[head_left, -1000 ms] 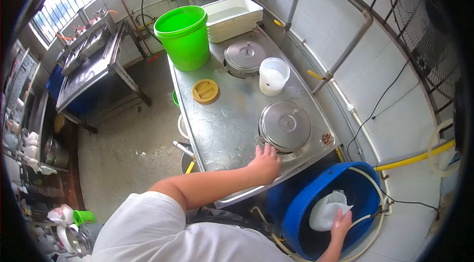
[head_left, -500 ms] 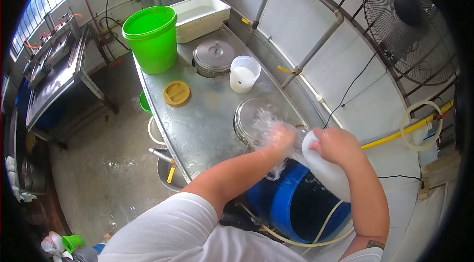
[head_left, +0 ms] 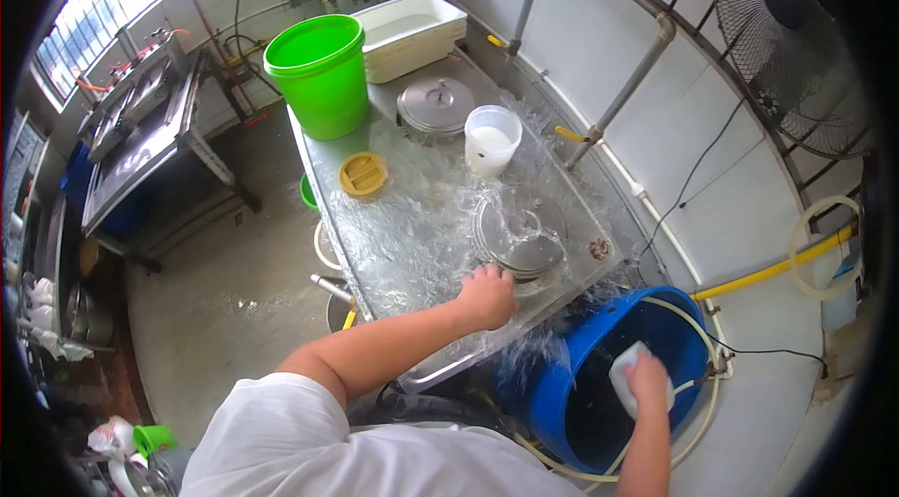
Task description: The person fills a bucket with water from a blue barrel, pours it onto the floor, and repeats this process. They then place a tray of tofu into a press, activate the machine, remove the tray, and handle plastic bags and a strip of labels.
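Observation:
Water spreads over the metal table. Near its front edge, just below a round metal lid, my left hand is closed, and what it grips, if anything, is hidden. My right hand holds a white plastic container over the mouth of a blue barrel. On the table stand a translucent white bucket, a yellow-brown round lid and a second metal lid.
A tall green bucket and a white rectangular tub stand at the table's far end. A pale hose loops around the barrel. A fan is at the upper right, and a metal stand at the left.
Water has splashed across the table. My right hand has moved down over the barrel with the white container; my left hand has drawn back toward the table's front edge. The view has shifted.

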`<state>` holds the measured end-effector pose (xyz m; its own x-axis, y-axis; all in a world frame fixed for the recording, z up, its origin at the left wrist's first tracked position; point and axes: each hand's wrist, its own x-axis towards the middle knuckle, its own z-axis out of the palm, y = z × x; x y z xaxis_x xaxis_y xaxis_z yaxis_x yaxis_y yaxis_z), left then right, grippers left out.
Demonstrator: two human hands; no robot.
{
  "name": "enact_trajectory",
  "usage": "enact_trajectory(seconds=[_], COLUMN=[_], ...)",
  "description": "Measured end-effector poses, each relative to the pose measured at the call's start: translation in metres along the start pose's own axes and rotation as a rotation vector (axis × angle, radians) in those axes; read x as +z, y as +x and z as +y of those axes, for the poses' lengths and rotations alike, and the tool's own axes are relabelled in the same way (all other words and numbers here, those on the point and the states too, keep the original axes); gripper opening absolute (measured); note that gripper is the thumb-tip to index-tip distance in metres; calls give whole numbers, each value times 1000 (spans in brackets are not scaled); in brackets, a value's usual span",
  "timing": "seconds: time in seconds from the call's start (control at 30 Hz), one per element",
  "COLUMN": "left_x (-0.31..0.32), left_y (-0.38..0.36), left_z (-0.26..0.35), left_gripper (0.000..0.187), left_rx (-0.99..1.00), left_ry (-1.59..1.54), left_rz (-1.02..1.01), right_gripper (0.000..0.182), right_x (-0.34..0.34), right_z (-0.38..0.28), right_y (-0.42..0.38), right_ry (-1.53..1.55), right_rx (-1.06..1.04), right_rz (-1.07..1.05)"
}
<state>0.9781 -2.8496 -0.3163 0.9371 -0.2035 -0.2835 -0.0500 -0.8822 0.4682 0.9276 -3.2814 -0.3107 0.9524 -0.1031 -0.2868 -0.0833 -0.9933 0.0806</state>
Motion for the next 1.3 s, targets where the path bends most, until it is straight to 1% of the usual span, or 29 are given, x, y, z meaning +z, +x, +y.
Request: enact_trajectory(seconds=[0.03, 0.07, 0.1, 0.13, 0.17, 0.2, 0.23, 0.27, 0.33, 0.37, 0.4, 0.47, 0.5, 0.57, 0.6, 0.67, 0.8, 0.87, 0.93, 1.0, 1.03, 1.07, 1.1, 1.13, 1.17, 1.2, 1.23, 1.27, 1.3], left_x=[6, 8, 11, 13, 14, 12, 11, 12, 17, 16, 19, 24, 25, 23, 20, 10, 11, 10, 11, 10, 15, 17, 19, 21, 26, 29, 32, 36, 50], left_y=[-5, -5, -2, 1, 1, -1, -1, 0, 4, 3, 3, 6, 5, 2, 2, 1, -1, -2, -4, -10, -14, -21, -29, -39, -60, -84, -110, -136, -158], left_z=[-2, -4, -4, -3, -2, 0, 0, 0, -1, 0, 0, -2, -3, 0, 2, 5, -1, -2, -6, -10, -14, -21, -28, -35, -42, -53, -66, -81, -101], left_gripper=[66, 66, 66, 66, 66, 60, 55, 55, 48, 45, 45, 46, 46, 46, 46, 48, 48, 44, 41, 43, 43, 43, 45, 48, 54, 54, 57, 60, 61], left_rx=[-67, -90, -143, -199, -229, -223, -215, -249, -261, -258, -287, -274, -299, -266, -284, -305, -283, -255, -254, -248, -244, -247, -219, -186, -145, -140, -56, 27, 59], left_ry=[-23, -18, -77, -139, -135, -147, -156, -146, -158, -149, -145, -143, -141, -155, -159, -163, -190, -179, -243, -425, -518, -534, -636, -738, -758, -770, -698, -622, -587], left_rz=[-1, -3, -48, -90, -93, -64, -33, -32, -26, -20, -27, -6, -8, 47, 48, -36, -16, -45, -10, 52, 110, 128, 150, 172, 219, 231, 158, 88, 83], right_gripper=[47, 47, 47, 58, 43, 54, 69, 76, 73, 72, 71, 69, 68, 66, 65, 64, 60, 58, 57, 55, 55, 55, 45, 42, 43, 44, 48, 49, 51], right_x=[44, 94, 135, 144, 210, 288, 297, 310, 337, 345, 352, 362, 364, 366, 366, 365, 354, 345, 335, 317, 302, 279, 249, 217, 206, 196, 145, 126, 90], right_z=[20, 42, 52, 48, 61, 84, 68, 61, 41, 33, 26, 10, 2, -8, -12, -18, -26, -24, -15, -2, 3, -7, -13, -22, -3, 15, -5, 8, 7], right_y=[1, -2, -2, -5, 1, 13, 3, 2, -1, 0, 2, 11, 16, 26, 31, 41, 58, 63, 69, 72, 69, 55, 30, 10, 4, -5, -35, -44, -59], right_ry=[4, 69, 83, -71, 135, 331, -67, -243, -150, -112, -88, -65, -56, -33, -25, -9, 15, 39, 26, -137, -190, -208, 553, 1313, 1298, 1282, 912, 866, 747], right_rx=[58, 17, 62, 53, 468, 892, 605, 462, 632, 667, 657, 619, 600, 563, 542, 491, 374, 309, 180, -101, -203, -214, 200, 611, 510, 415, 309, 235, 111], right_rz=[-63, 11, -54, -312, -286, -384, -565, -758, -761, -747, -722, -698, -686, -654, -638, -599, -505, -443, -362, -261, -211, -198, 62, 334, 340, 345, 477, 518, 525])
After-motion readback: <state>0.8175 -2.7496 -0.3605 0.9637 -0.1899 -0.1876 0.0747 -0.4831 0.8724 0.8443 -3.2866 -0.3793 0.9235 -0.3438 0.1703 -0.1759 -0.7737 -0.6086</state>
